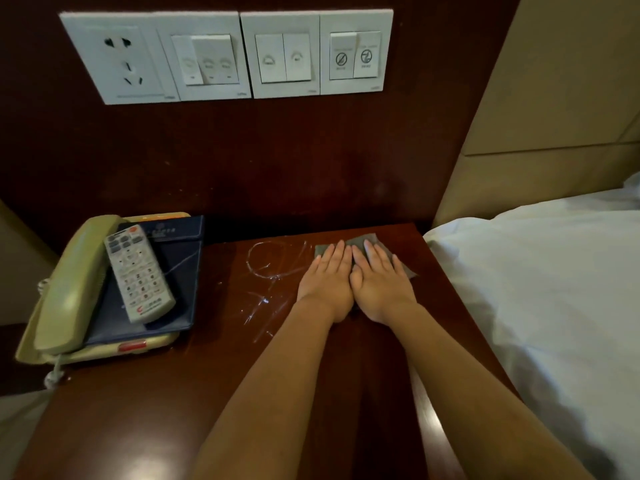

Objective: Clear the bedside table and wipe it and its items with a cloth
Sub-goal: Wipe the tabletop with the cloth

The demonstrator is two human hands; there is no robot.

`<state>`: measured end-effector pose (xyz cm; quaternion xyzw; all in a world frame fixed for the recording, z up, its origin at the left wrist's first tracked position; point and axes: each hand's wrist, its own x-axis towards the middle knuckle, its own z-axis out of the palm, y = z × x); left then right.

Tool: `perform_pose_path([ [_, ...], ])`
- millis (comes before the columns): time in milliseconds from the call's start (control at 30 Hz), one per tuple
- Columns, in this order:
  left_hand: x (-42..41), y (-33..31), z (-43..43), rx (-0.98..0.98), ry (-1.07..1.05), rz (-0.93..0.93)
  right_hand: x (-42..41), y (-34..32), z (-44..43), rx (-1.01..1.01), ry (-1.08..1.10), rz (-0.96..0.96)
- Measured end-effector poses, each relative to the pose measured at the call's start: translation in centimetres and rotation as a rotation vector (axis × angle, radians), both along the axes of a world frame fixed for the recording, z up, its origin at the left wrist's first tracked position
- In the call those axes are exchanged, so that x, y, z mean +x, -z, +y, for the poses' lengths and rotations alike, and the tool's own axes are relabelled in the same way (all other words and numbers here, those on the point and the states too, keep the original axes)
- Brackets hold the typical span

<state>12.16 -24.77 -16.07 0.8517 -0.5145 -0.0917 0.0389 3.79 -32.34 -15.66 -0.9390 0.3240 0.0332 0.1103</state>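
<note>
surface point(242, 375): dark wood bedside top. Both hands work its far right part, close to the back wall.
bed point(554, 289): white bedding, just right of the right hand, past the surface edge.
phone point(69, 278): beige, well left of the left hand at the far-left edge. It sits on the surface, so clearing looks not done.
folder point(180, 271): dark blue, lying on the phone. Its right edge is the nearest item to the left hand.
remote point(138, 271): grey-white, on top of the folder, long axis near-to-far and slightly tilted.
left hand point(327, 278): flat, fingers straight and together, pressing the cloth.
right hand point(381, 282): same pose, touching the left hand thumb-side.
cloth point(360, 242): grey, under both palms, long axis left-right, edges showing past the fingertips and right of the right hand.
streaks point(266, 268): pale ring and smears just left of the left hand.
next move (judgement): push the cloth left across the streaks, left hand leading since it is nearer.
</note>
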Motion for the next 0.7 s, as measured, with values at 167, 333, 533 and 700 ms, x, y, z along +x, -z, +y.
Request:
perform_pose_path([
  [167,2.9,-0.2,-2.9,-0.009,0.007,0.018,2.8,0.0,-2.8,-0.002,0.014,-0.014],
  [333,4.1,-0.5,-4.0,0.009,0.009,0.014,3.9,-0.1,-4.0,-0.001,0.018,-0.027],
  [533,2.9,-0.5,-2.6,0.021,0.006,-0.019,2.8,-0.1,-2.4,0.013,0.025,-0.017],
  [700,0.3,-0.3,1.1,0.053,-0.003,-0.02,0.2,-0.3,1.3,0.03,0.014,0.002],
])
